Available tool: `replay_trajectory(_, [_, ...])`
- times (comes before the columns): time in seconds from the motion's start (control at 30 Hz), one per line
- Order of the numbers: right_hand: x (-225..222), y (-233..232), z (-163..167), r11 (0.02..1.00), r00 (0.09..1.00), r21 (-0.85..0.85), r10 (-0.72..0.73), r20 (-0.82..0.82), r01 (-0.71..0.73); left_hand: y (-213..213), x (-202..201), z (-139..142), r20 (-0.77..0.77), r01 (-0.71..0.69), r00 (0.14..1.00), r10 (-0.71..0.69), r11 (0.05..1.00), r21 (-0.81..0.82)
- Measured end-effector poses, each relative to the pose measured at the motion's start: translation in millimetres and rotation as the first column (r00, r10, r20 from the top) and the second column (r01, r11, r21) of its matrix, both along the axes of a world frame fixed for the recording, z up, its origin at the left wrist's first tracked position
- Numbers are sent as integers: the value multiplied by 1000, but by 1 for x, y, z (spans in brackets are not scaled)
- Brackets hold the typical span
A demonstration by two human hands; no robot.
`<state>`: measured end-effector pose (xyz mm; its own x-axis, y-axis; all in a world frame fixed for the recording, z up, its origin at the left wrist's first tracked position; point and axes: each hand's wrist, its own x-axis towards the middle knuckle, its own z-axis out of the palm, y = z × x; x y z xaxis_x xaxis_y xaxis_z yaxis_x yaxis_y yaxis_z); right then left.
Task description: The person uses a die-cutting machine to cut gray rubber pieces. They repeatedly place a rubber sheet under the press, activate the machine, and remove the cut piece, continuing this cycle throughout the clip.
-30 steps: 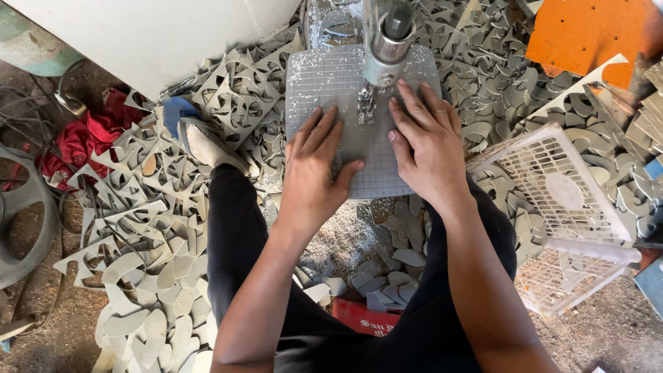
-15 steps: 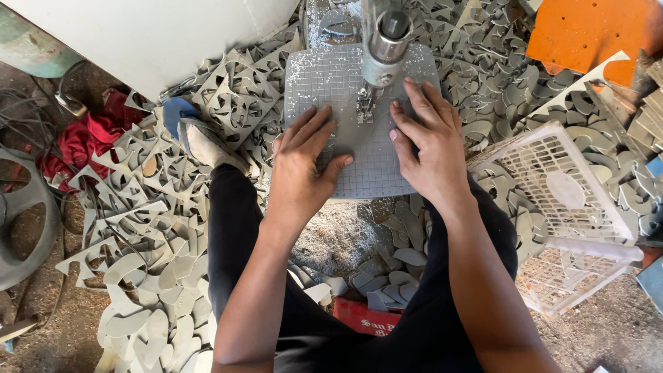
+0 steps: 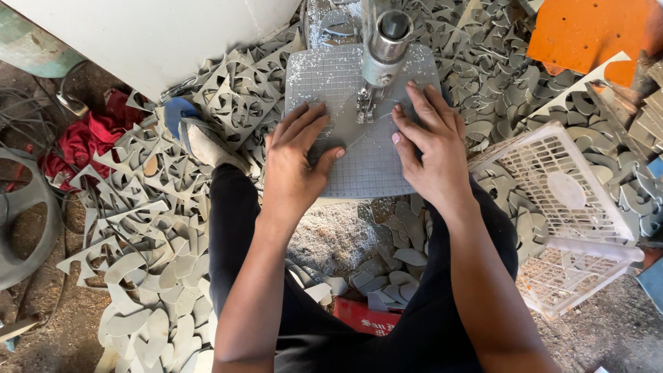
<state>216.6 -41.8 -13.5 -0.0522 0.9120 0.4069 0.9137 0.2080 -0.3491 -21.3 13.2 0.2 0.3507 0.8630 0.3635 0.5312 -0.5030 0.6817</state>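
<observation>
We saw both hands lying flat on a grey sheet with a grid pattern, near the top middle of the frame. The left hand pressed down on the sheet's left part, its fingers spread apart and pointing up the frame. The right hand pressed on the right part, fingers spread too — neither hand was closed around anything. Between the two hands stood the metal machine head, and its small foot touched the sheet. A thin cut line ran across the sheet near the thumbs.

All around lay heaps of grey cut-out scraps. A white plastic basket sat at the right — tipped on its side. An orange board lay in the upper right, and a red cloth at the left.
</observation>
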Motion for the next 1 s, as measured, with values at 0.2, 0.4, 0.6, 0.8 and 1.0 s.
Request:
replay_trajectory(0.2, [0,-3,0,1000,999,-13,-3,-36,2,1,0,-1,10,-17,1000,17,1000,8])
replay_trajectory(0.4, [-1,-6,1,999,999,-27,-19,-47,18,4,2,-4,10,-49,999,48,998,31])
replay_trajectory(0.6, [-3,-11,1,1000,999,-23,-11,-49,10,9,1,-9,36,-67,997,65,996,58])
replay_trajectory(0.8, [-4,-14,2,999,999,-24,-22,-30,21,15,2,-11,56,-85,995,80,993,79])
replay_trajectory(1.0, [-5,-17,1,1000,999,-23,-21,-48,20,20,4,-10,64,-116,992,111,990,76])
